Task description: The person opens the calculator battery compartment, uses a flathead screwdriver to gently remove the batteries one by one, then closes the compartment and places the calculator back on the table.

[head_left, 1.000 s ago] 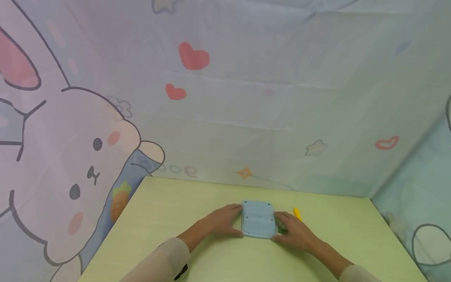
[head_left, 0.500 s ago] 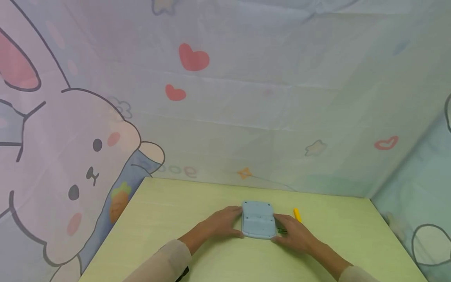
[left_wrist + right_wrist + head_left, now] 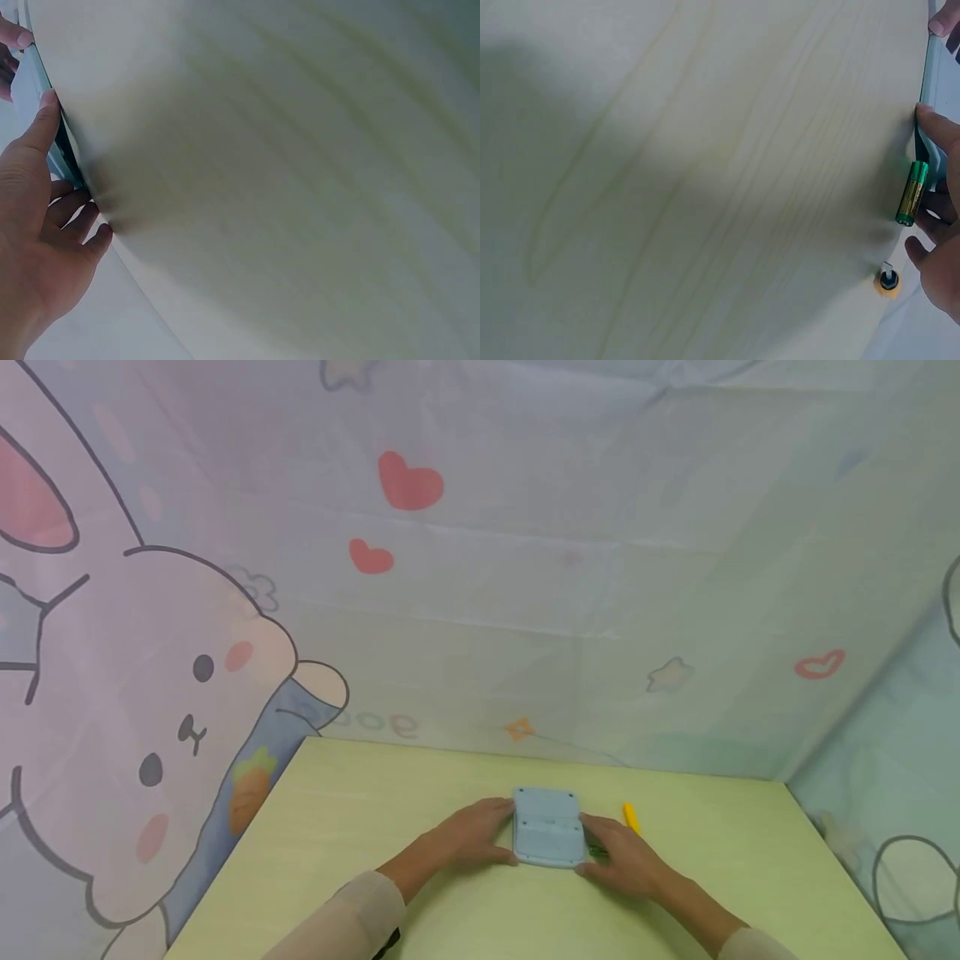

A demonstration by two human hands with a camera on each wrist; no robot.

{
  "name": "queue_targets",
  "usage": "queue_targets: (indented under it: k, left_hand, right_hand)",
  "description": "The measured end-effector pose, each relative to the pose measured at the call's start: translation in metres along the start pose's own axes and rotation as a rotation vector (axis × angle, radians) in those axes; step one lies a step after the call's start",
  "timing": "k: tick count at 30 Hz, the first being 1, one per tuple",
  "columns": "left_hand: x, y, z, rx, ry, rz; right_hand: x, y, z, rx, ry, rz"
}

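Observation:
A light-blue flat plastic device [image 3: 549, 843], like the back of a calculator, lies on the table with small dark screws or holes near its corners. My left hand [image 3: 472, 833] touches its left side, fingers toward the upper edge and thumb by the near corner. On the opposite side my right hand [image 3: 621, 853] does the same. In the right wrist view a green-and-gold battery [image 3: 912, 196] lies beside the right fingers. Beyond that hand is a yellow-handled tool [image 3: 632, 817]; its metal tip [image 3: 888, 279] resembles a screwdriver's.
The pale yellow-green table [image 3: 382, 793] reaches back to a printed cloth backdrop [image 3: 525, 610] with hearts and a large rabbit. Another cloth panel [image 3: 900, 777] stands along the right side. A dark item [image 3: 387, 942] shows by the left sleeve.
Both hands stay at the sides of the device with almost no movement. The whole head view has shifted very slightly.

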State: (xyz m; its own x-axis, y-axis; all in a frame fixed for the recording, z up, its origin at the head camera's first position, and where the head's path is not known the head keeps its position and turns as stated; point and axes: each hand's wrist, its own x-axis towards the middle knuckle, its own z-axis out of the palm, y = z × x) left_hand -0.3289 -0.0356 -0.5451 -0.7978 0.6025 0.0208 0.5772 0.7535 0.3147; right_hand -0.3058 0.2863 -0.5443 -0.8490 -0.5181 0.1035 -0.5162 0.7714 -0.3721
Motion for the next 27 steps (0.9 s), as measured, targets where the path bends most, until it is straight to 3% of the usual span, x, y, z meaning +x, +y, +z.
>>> queue_targets:
  k: [27]
  left_hand:
    - [-0.0004, -0.0011, 0.0066, 0.128, 0.039, 0.053]
  right_hand:
    - [0.0013, 0.0011, 0.0042, 0.082, -0.018, 0.05]
